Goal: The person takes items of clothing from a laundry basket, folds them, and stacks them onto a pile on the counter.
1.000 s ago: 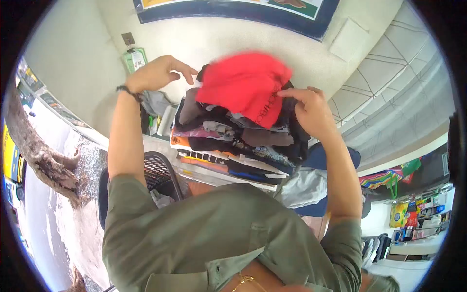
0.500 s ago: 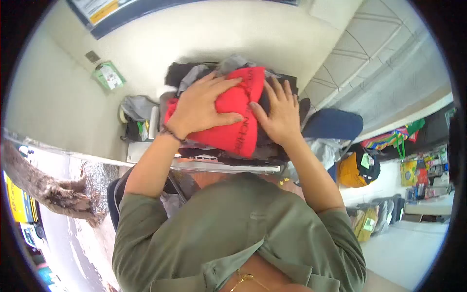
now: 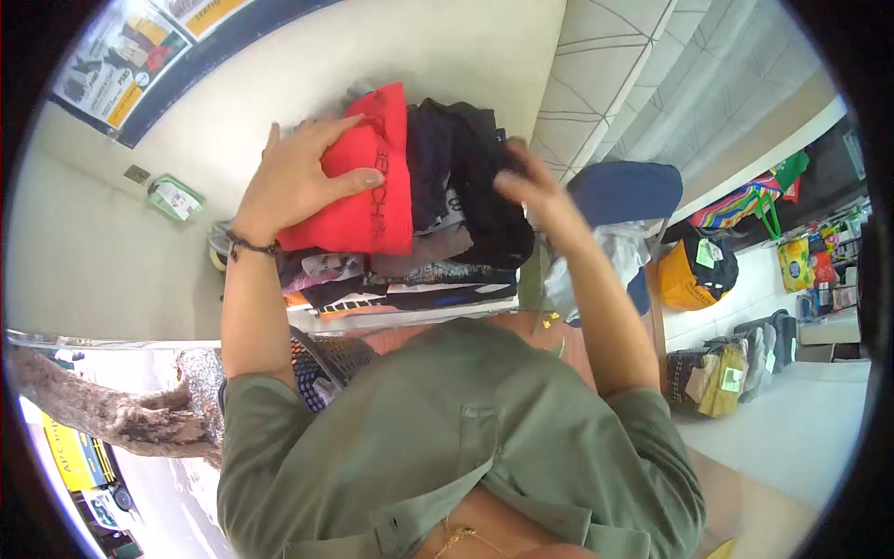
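Observation:
My left hand (image 3: 303,177) lies on a folded red garment (image 3: 386,210) with a dark-lettered band, its fingers spread over the cloth and the thumb apart. The red garment rests on the left part of a pile of folded clothes. Beside it are black garments (image 3: 480,200), with grey and printed ones (image 3: 433,272) lower in the pile. At the pile's right edge, my right hand (image 3: 545,200) is near the black cloth, slightly blurred, thumb and fingers apart, holding nothing I can see.
A dark blue stool seat (image 3: 624,196) stands right of the pile, with clear plastic (image 3: 601,261) below it. A yellow bag (image 3: 689,279) with dark contents is farther right. Behind the pile is a pale wall (image 3: 466,56). A dark basket (image 3: 349,354) is close to my body.
My left hand and the red garment have shifted left, uncovering black clothes on the pile. My right hand has come off the red garment to the pile's right edge. The camera view has shifted too.

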`<action>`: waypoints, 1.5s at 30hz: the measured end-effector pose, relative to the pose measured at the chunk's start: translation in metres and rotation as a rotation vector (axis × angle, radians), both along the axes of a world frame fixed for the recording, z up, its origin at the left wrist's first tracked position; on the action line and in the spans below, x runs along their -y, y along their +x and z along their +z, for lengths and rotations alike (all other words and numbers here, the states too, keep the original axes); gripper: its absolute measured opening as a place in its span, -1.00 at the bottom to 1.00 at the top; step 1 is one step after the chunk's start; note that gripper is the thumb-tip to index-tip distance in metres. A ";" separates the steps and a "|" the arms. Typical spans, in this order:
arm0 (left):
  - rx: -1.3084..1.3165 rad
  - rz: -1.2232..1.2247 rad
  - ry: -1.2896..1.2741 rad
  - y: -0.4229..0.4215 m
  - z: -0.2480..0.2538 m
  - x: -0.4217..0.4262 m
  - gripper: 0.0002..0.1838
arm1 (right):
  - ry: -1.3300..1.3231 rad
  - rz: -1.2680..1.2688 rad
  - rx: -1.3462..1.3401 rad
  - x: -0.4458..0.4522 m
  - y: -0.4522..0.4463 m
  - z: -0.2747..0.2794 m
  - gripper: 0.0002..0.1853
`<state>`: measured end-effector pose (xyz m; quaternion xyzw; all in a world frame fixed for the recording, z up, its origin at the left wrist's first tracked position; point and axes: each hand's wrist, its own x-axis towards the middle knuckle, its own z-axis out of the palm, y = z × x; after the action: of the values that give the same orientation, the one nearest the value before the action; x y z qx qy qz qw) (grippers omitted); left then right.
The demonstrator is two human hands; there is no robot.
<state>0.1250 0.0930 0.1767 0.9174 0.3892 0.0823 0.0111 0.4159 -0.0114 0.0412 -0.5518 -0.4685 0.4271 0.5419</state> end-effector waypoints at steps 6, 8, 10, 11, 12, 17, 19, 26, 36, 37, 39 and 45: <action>0.124 -0.253 -0.040 0.040 -0.018 -0.013 -0.09 | 0.210 0.065 0.574 0.027 -0.047 0.032 -0.18; 0.101 -0.181 -0.093 0.048 -0.031 -0.005 -0.08 | 0.142 0.034 0.319 0.021 -0.048 -0.001 -0.16; 0.113 -0.153 -0.073 0.052 -0.029 0.001 -0.07 | 0.098 0.099 -0.079 0.019 -0.040 -0.026 -0.13; 0.116 -0.188 -0.063 0.055 -0.024 0.002 -0.03 | 0.072 0.107 -0.012 0.027 -0.035 -0.010 -0.11; 0.110 -0.182 -0.052 0.057 -0.020 0.004 -0.01 | 0.106 0.072 0.056 0.029 -0.034 -0.009 -0.14; -0.030 -0.067 0.312 0.063 -0.005 0.019 0.10 | 0.350 -0.298 0.263 0.062 0.011 -0.039 -0.28; 0.191 -0.073 0.350 0.062 -0.006 0.037 0.06 | 0.197 -0.537 0.286 0.074 0.034 -0.092 -0.52; 0.371 -0.204 0.493 0.065 -0.076 0.103 -0.22 | -0.912 -1.007 0.124 0.153 0.124 -0.384 -0.22; 0.288 -0.179 0.801 0.040 -0.143 0.137 -0.18 | -0.940 -1.287 -1.042 0.171 0.136 -0.598 -0.12; 0.292 -0.122 0.747 0.027 -0.150 0.147 -0.19 | -0.863 -1.234 -1.186 0.167 0.141 -0.575 -0.17; 0.194 -0.032 0.668 0.021 -0.157 0.171 -0.25 | -0.823 -1.172 -1.168 0.164 0.151 -0.545 -0.29; 0.262 0.057 0.490 0.008 -0.168 0.237 -0.30 | -0.465 -0.929 -0.524 0.177 0.192 -0.390 -0.46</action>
<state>0.1329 -0.1436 0.0087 0.8630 0.3785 0.2921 -0.1633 0.6079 -0.1884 -0.3491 -0.6799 0.0785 0.3585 0.6348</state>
